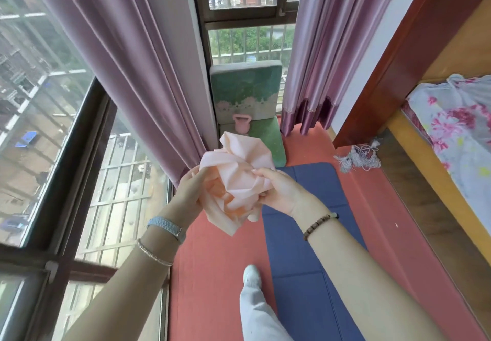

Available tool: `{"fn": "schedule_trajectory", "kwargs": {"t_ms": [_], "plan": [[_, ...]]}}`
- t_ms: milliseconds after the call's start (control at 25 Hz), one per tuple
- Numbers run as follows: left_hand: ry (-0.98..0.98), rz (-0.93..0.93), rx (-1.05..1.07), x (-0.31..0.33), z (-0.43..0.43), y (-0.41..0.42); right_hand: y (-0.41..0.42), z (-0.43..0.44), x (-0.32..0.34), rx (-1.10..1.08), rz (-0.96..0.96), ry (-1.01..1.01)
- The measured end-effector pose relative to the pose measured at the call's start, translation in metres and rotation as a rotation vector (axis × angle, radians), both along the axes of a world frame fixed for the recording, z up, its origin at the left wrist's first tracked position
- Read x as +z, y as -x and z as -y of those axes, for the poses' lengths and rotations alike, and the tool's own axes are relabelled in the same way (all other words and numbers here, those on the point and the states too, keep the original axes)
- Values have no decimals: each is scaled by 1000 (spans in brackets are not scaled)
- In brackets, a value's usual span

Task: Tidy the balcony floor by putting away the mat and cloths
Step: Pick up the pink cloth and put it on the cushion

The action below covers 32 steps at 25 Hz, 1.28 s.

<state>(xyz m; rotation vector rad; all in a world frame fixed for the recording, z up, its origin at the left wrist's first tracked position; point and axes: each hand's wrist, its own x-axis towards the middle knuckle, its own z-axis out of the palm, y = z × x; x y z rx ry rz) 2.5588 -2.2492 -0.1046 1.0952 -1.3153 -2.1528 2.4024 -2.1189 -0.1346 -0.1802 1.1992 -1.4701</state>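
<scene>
A crumpled pale peach cloth (239,170) is held up at chest height over the floor. My left hand (190,191) grips its left side and my right hand (279,191) pinches its right side, so both hands are shut on it. Below lies a blue folding mat (313,234), spread flat on the red floor covering (212,274). A grey tasselled cloth (357,157) lies bunched on the floor at the right, near the wooden door frame.
A green floor chair (247,88) with a pink kettlebell (240,125) stands against the far window. Purple curtains (119,61) hang left and right. Windows run along the left. A bed with a floral sheet (457,133) is at the right. My leg and white shoe (252,277) stand on the floor.
</scene>
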Motion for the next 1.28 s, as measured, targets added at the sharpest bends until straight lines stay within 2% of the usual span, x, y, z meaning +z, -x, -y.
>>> {"fn": "schedule_trajectory", "kwargs": {"t_ms": [200, 520, 1000, 1280], "plan": [[8, 78, -15, 4, 46, 74, 70, 50, -3, -36, 20, -20], [-32, 61, 22, 0, 115, 157, 148, 113, 3, -87, 31, -32], [-75, 112, -136, -26, 214, 282, 246, 189, -23, -253, 87, -73], [-70, 104, -194, -28, 303, 362, 312, 282, -22, -314, 65, -90]]}}
